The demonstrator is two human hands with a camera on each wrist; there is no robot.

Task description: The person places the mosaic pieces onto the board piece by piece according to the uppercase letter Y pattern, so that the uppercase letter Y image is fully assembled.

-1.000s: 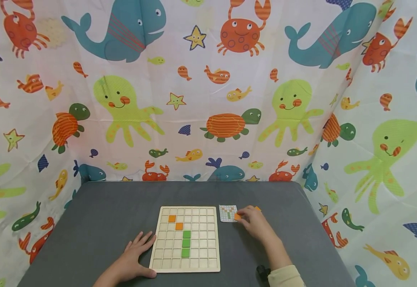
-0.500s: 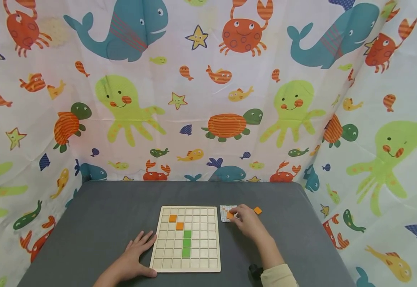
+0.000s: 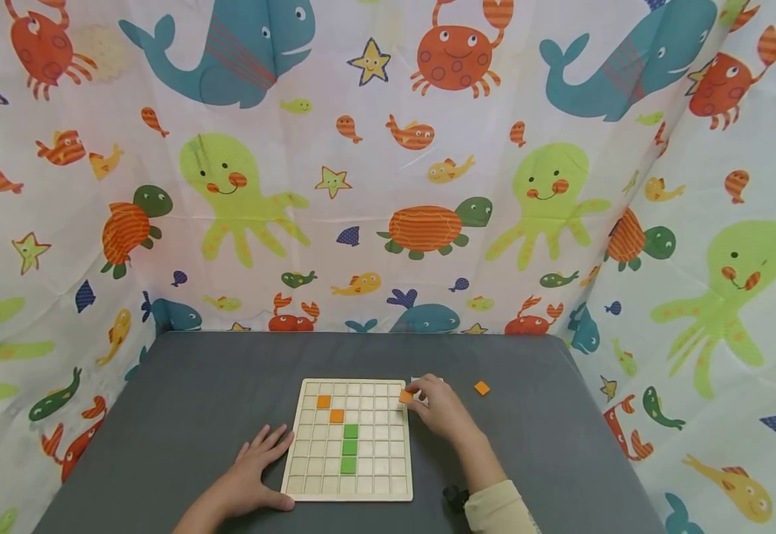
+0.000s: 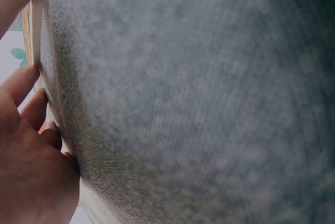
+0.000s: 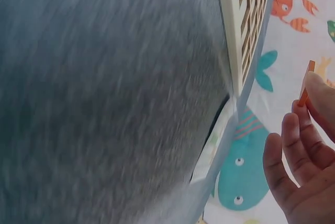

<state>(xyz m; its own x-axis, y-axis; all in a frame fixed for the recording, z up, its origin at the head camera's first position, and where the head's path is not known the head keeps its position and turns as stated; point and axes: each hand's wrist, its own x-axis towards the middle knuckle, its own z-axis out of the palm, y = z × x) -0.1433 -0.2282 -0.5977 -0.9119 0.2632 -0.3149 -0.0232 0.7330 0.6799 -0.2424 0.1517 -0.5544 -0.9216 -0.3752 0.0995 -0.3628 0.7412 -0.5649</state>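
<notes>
A wooden grid board (image 3: 377, 486) lies on the grey table, with two orange tiles (image 3: 337, 416) and a column of three green tiles (image 3: 349, 448) in its cells. My left hand (image 3: 249, 471) rests at the board's left side, fingers spread and thumb at the lower left corner. Between thumb and finger, my right hand (image 3: 443, 406) pinches an orange square tile (image 3: 406, 397) at the board's upper right edge. The right wrist view shows that tile (image 5: 306, 82) edge-on, raised above the table. Under the right hand, the small printed card (image 3: 418, 380) is mostly hidden.
Another orange tile (image 3: 482, 388) lies on the table right of the card. A dark band (image 3: 455, 498) shows by the right sleeve. Behind the table (image 3: 221, 371) hangs a curtain (image 3: 368, 222) printed with sea animals.
My right hand has carried the orange tile leftward, across the card to the board's edge. The loose orange tile behind it has come into full view. My left hand stays beside the board.
</notes>
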